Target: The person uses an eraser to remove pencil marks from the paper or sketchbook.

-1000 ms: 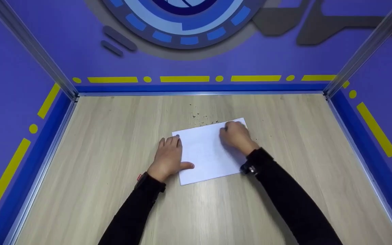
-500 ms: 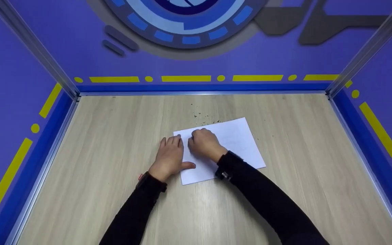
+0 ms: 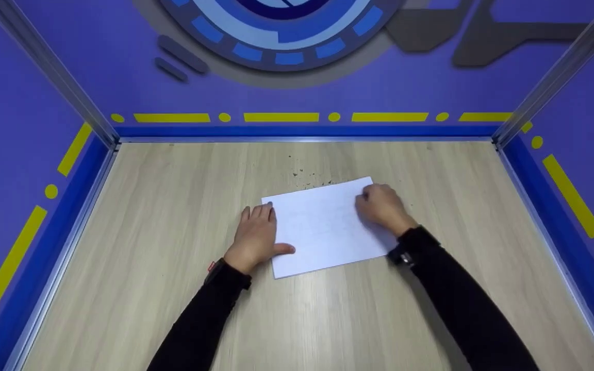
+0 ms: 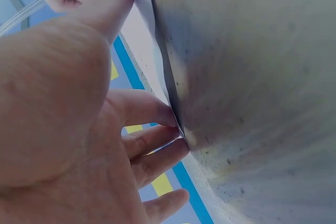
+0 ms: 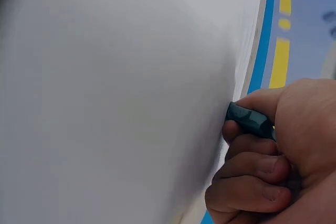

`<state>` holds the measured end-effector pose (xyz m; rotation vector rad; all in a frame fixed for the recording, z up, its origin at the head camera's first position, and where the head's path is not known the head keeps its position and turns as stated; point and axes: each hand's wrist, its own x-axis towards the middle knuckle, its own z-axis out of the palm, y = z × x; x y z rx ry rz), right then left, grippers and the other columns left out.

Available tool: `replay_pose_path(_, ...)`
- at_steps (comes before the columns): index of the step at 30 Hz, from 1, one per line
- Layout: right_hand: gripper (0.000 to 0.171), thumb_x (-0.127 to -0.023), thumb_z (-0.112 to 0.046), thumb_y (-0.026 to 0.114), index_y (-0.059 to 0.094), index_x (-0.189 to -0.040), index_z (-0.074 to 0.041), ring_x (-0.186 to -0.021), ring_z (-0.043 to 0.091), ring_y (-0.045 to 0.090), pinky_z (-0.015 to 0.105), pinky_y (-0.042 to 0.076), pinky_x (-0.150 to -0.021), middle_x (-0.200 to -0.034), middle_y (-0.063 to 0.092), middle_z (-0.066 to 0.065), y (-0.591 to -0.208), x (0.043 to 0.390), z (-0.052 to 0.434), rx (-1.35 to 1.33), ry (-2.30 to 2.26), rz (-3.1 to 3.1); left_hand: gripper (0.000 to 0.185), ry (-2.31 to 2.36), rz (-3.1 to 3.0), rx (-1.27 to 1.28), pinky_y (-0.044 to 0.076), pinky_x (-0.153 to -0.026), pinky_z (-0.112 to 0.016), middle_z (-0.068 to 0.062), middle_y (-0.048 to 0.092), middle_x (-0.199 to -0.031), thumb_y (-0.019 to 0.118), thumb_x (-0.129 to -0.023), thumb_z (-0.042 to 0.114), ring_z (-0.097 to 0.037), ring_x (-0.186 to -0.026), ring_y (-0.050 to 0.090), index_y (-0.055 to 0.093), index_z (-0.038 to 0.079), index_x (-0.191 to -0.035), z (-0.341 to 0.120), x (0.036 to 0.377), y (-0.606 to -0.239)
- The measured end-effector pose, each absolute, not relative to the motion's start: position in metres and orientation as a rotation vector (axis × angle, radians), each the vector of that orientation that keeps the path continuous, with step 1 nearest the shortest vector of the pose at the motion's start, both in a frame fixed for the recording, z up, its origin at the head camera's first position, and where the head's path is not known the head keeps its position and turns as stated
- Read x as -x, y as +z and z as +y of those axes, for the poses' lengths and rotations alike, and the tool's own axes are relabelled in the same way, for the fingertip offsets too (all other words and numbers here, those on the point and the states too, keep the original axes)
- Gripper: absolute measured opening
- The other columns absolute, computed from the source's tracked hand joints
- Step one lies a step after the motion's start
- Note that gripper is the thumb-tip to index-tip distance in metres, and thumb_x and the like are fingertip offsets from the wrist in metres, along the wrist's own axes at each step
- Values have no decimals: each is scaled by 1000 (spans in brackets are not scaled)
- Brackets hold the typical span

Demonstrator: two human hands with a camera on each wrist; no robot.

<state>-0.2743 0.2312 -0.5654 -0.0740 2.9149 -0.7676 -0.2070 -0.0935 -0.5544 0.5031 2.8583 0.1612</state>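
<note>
A white sheet of paper (image 3: 317, 232) lies slightly turned on the wooden table, with faint marks on it. My left hand (image 3: 254, 238) rests along its left edge, thumb stretched over the sheet and fingers extended. The left wrist view shows the fingertips (image 4: 165, 156) right at the paper's edge. Near the upper right of the sheet, my right hand (image 3: 381, 207) grips a small dark green eraser (image 5: 252, 121) between thumb and curled fingers. In the right wrist view, its tip meets the paper surface; most of its body is hidden in the hand.
Dark crumbs (image 3: 295, 174) are scattered on the table (image 3: 183, 216) just beyond the paper's far edge. Blue panels with yellow dashes and metal frame edges (image 3: 307, 139) enclose the table at the back and both sides.
My right hand swept left across the paper to near my left hand, then back right to the far right part, holding the eraser. The left hand and paper stayed in place.
</note>
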Motion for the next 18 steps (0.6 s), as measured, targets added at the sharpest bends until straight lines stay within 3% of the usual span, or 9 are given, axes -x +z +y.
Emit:
replay_pose_path(5,35,-105,-25,56,50,-73,-12,-77,27,51,36,36,-65,-77,48,5,-564,276,251,49,-722,2882,123,175,2857,-498,23,-137,-63,-26,40,-175,79,-88,76,-41,-164,36,39,-11,-165,-96,206,-554)
replay_pose_path(12,38,-108,-29,56,54,-75,-11,-72,27,54,37,41,-62,-76,52,6,-554,271,233,-32,-758,2865,122,202,2863,-509,23,-137,-63,-26,39,-175,79,-88,75,-42,-164,36,40,-11,-165,-97,207,-556)
replay_pose_path(18,35,-109,-34,62,60,-80,-13,-74,24,58,35,47,-65,-76,55,4,-554,263,186,103,-876,2748,120,196,2867,-523,23,-137,-64,-26,41,-174,80,-88,74,-42,-164,37,42,-11,-164,-95,207,-556)
